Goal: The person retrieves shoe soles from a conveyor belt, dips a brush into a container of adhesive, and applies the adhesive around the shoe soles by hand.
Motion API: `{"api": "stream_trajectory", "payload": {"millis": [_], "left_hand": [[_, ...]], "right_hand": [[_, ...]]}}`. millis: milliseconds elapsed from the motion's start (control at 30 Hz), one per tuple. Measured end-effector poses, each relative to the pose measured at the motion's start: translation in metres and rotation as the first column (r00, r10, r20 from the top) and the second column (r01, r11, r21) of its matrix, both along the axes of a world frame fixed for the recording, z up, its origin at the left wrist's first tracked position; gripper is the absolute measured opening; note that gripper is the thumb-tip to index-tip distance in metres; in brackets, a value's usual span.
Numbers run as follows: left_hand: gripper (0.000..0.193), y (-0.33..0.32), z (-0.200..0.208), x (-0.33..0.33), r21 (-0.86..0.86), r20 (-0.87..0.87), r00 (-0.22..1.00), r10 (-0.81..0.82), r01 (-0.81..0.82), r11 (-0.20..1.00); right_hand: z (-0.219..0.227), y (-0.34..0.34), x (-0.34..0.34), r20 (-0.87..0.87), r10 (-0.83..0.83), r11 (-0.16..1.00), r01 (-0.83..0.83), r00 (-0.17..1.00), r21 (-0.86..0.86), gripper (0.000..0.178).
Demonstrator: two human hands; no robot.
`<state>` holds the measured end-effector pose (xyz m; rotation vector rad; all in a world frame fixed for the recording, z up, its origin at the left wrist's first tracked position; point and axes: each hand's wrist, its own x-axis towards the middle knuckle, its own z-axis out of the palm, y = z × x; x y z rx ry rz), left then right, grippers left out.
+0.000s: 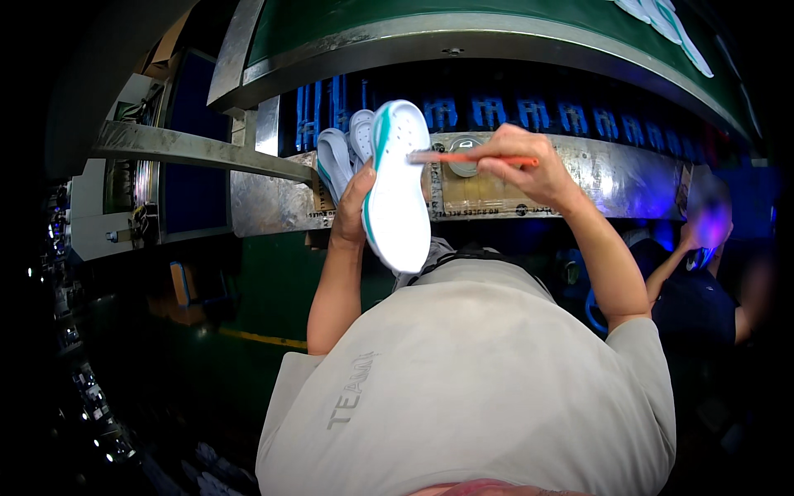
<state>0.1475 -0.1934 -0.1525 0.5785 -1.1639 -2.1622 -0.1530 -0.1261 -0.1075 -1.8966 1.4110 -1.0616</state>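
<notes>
The white shoe sole [399, 198] stands upright in front of the person's chest, just to the right of the left hand [354, 202] and touching it. That hand grips the sole by its left edge, near the green stripe; the fingers behind it are hidden. The right hand [525, 165] is closed around the orange handle of a brush [451, 157], whose head points left over the sole's upper half. Whether the bristles touch the surface or hover just above it, I cannot tell.

The left forearm rises almost straight up from the lower edge of the sole's side. The right forearm slants up and to the left, elbow out, with the palm turned down toward the brush.

The gap between the sole and the right hand is spanned by the brush, with a clear cup [465, 169] beneath it on the metal bench [571, 161]. The bench top runs on to the right, beyond the right wrist. Two more shoes [332, 157] crowd the left hand's far side, near a metal bar [198, 153]. A metal rail [455, 45] crosses beyond the sole's top. Well off to the right sits a co-worker [695, 289].
</notes>
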Motion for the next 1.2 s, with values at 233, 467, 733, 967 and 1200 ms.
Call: {"api": "stream_trajectory", "payload": {"millis": [233,467,733,967,1200], "left_hand": [[0.074,-0.024,0.011,0.010,-0.120,0.020,0.956,0.294,-0.290,0.950],[0.067,-0.030,0.004,0.007,-0.392,0.009,0.890,0.456,-0.417,0.820],[0.064,-0.021,-0.010,0.007,-0.660,0.059,0.830,0.554,-0.384,0.645],[0.062,-0.007,-0.013,0.013,-0.733,0.062,0.826,0.560,-0.344,0.587],[0.060,-0.035,0.022,0.011,-0.380,0.016,0.956,0.291,-0.264,0.887]], "right_hand": [[0.015,0.033,0.021,0.133,0.178,0.981,-0.187,0.975,0.057,0.019],[0.028,0.058,0.050,0.291,-0.063,0.926,-0.053,0.955,0.374,0.017],[0.013,0.040,0.082,0.718,-0.358,0.845,-0.119,0.597,0.521,0.030],[0.006,0.022,0.093,0.823,-0.374,0.846,-0.206,0.428,0.492,0.031],[-0.012,0.039,0.070,0.864,-0.418,0.905,0.054,0.281,0.421,0.030]]}}
